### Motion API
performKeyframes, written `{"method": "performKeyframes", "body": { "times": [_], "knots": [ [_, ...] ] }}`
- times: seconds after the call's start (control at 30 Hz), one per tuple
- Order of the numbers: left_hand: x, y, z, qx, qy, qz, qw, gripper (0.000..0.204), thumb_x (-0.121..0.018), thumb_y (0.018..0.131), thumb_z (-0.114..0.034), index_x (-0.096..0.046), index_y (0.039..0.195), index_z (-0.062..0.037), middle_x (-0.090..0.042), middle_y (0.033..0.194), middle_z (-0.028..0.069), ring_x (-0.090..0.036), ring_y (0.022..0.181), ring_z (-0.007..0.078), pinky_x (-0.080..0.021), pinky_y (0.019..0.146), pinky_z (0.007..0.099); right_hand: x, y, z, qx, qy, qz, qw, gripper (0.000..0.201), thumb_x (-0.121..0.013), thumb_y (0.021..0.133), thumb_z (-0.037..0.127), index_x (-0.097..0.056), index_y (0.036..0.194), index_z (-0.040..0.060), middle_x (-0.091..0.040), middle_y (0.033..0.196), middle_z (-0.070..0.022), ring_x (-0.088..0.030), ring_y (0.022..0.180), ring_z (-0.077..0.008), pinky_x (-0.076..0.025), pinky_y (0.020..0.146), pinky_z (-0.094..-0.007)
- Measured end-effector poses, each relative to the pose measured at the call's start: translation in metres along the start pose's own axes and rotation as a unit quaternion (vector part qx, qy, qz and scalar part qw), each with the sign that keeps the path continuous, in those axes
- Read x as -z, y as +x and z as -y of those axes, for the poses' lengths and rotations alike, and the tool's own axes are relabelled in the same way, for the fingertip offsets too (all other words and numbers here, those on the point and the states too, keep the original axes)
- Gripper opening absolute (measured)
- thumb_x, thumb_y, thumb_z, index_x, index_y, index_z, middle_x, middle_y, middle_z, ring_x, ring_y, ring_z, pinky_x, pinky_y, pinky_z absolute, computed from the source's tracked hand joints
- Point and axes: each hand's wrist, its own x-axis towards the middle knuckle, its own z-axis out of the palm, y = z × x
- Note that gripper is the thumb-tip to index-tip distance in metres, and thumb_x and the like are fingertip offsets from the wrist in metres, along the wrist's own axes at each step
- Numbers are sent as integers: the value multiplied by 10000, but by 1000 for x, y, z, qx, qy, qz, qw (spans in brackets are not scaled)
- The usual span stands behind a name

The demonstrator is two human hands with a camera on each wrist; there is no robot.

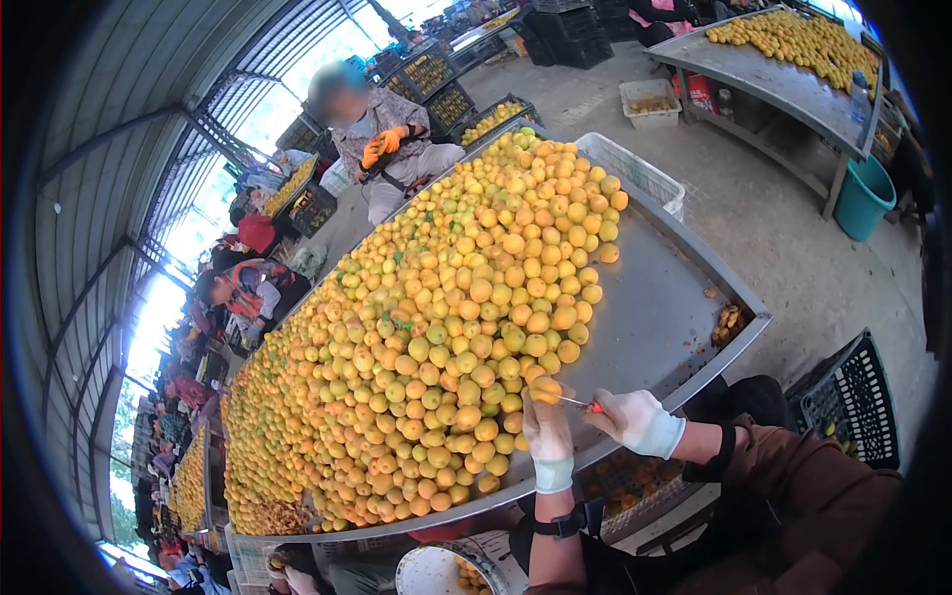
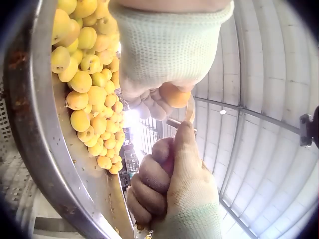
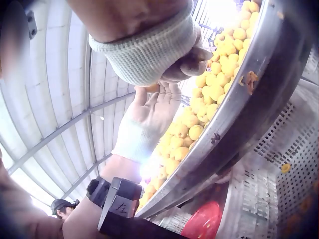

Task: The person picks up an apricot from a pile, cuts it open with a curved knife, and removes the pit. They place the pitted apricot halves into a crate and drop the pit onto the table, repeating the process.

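Note:
My gloved left hand (image 1: 548,436) holds an orange-yellow fruit (image 1: 544,390) over the near edge of the metal table (image 1: 645,297). The gloved right hand (image 1: 635,421) grips a small knife by its red handle (image 1: 595,407), its blade against the fruit. In the left wrist view the fruit (image 2: 175,94) sits in the fingers of the left hand (image 2: 164,59), and the right hand (image 2: 174,184) is curled round the handle, thumb beside the blade. A big heap of similar fruit (image 1: 436,327) lies next to the left hand.
Fruit scraps (image 1: 729,323) lie in the table's right corner. A white bucket (image 1: 436,570) and a black crate (image 1: 858,402) stand below the near edge. Across the table sits a person in orange gloves (image 1: 382,144). A white crate (image 1: 635,171) stands beyond the far edge.

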Motion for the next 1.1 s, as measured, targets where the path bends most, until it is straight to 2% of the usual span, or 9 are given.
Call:
{"method": "performKeyframes", "body": {
  "times": [0.27, 0.43, 0.53, 0.57, 0.7, 0.97, 1.03, 1.07, 1.1],
  "knots": [
    [-6, -3, -3, -6, 44, 2, 999, 544, -472, 1011, -442, -468, 1248, 47, -573, 1105, 109, -553, 988, 193, -433, 916, 354, 0, -3, -4, 0, 12, -3, 1000, 299, -551, 957, 370, -513, 917, 77, -594, 622, -135, -612, 585, -366, -470, 491, -451],
    [1, -1, -3, -9, 96, -34, 995, 442, -469, 1021, -299, -476, 1295, 48, -592, 1119, 96, -558, 1073, 194, -437, 964, 339, -2, -1, -5, -7, 47, 3, 999, 269, -558, 953, 344, -529, 907, 81, -583, 623, -150, -605, 598, -383, -471, 515, -462],
    [45, 6, 12, 45, 166, -60, 983, 483, -492, 1015, -290, -436, 1349, 54, -566, 1178, 88, -533, 1088, 188, -431, 966, 361, 9, 4, -3, 111, 20, -29, 993, 194, -562, 942, 271, -569, 995, 85, -563, 644, -144, -603, 599, -359, -468, 505, -461],
    [54, -9, 17, 83, 202, -74, 973, 507, -503, 1012, -285, -417, 1376, 58, -553, 1208, 84, -521, 1095, 184, -428, 968, 373, 4, 2, -8, 27, 18, 20, 999, 194, -557, 944, 272, -569, 1013, 92, -563, 645, -141, -602, 594, -355, -464, 496, -461],
    [14, -3, -16, -50, 140, -5, 989, 505, -518, 1009, -256, -422, 1378, 75, -548, 1261, 105, -510, 1137, 172, -405, 997, 324, 3, 6, -14, 26, 55, 51, 997, 274, -550, 955, 352, -541, 959, 78, -594, 671, -171, -617, 651, -385, -471, 529, -464],
    [15, -9, -26, -42, 77, -10, 996, 520, -543, 1005, -265, -416, 1381, 71, -525, 1311, 107, -509, 1156, 182, -411, 999, 331, 4, 8, -9, 38, 36, 57, 997, 269, -569, 944, 339, -533, 951, 72, -582, 653, -157, -609, 628, -378, -471, 516, -450],
    [26, -9, -24, 17, 262, -38, 964, 442, -549, 989, -202, -477, 1337, 60, -605, 1211, 102, -560, 1095, 174, -451, 953, 324, 7, 7, -1, 14, 41, 55, 998, 197, -633, 913, 249, -558, 916, 68, -572, 690, -188, -600, 657, -405, -461, 541, -457],
    [25, -6, -29, -12, 307, -35, 951, 416, -550, 975, -175, -498, 1319, 53, -629, 1162, 98, -582, 1061, 175, -463, 933, 318, 16, 34, -7, 134, -36, 47, 989, 195, -641, 909, 243, -556, 920, 67, -570, 675, -188, -596, 644, -407, -455, 531, -460],
    [21, -9, -29, -40, 351, -37, 935, 393, -550, 960, -148, -519, 1301, 46, -653, 1114, 95, -603, 1026, 177, -476, 912, 313, 7, 5, 2, 1, 16, 45, 999, 189, -640, 911, 231, -552, 916, 63, -567, 656, -189, -597, 629, -404, -453, 521, -454]
  ]
}}
